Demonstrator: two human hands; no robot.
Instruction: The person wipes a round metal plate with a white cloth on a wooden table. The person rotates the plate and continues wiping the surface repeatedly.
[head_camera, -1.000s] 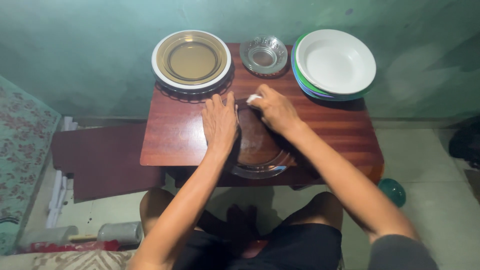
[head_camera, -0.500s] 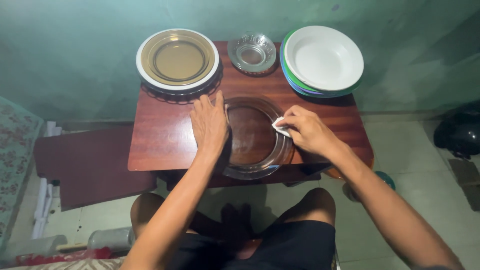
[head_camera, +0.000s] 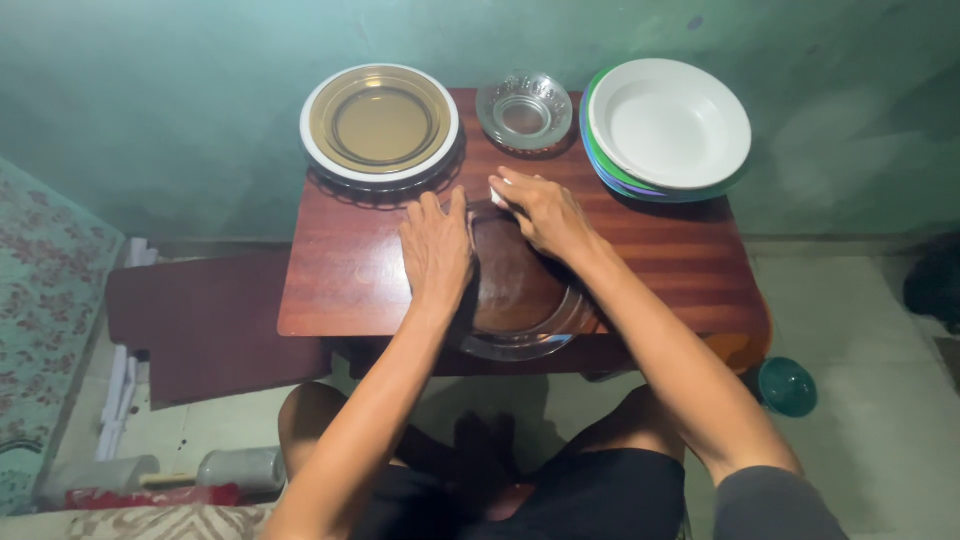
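Green-walled room, small reddish wooden table (head_camera: 340, 290) against far wall. Clear glass plate (head_camera: 520, 335) flat at table's near-middle edge, near rim overhanging; round, no long axis, face up. Left hand (head_camera: 437, 250) palm down, fingers spread flat on plate's left rim, pressing, not grasping. Right hand (head_camera: 540, 212) at plate's far rim, fingers pinched around small white cloth (head_camera: 497, 196). Far row: amber glass plate on white plate (head_camera: 380, 120) left, small clear glass bowl (head_camera: 525, 108) middle, white plate stack (head_camera: 668, 125) right.

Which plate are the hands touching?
The clear glass plate at the table's near edge, under both hands. The amber plate and white plate sit untouched at the back.
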